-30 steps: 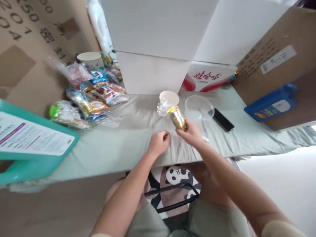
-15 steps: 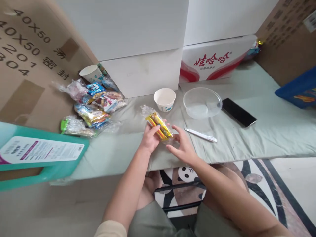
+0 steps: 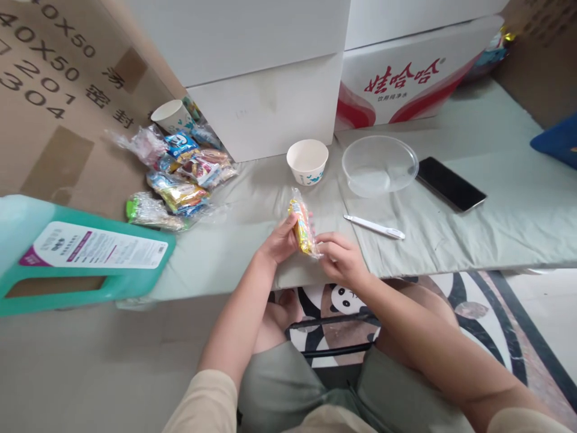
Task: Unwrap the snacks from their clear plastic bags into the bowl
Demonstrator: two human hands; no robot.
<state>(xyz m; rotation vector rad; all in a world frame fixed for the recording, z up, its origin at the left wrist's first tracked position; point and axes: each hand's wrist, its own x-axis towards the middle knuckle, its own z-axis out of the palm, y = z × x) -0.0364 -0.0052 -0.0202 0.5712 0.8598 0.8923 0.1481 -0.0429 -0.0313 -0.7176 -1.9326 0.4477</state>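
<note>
The left hand is wrapped round one packet above the cloth, on the near side of the middle cup, while the right hand narrowly pinches its clear end. A hard tug on that thin film could tear it abruptly and spill the contents, or a loose left hold could let the packet slip. I count two cups, one tub, one knife, one phone and a snack pile too overlapped to number.
</note>
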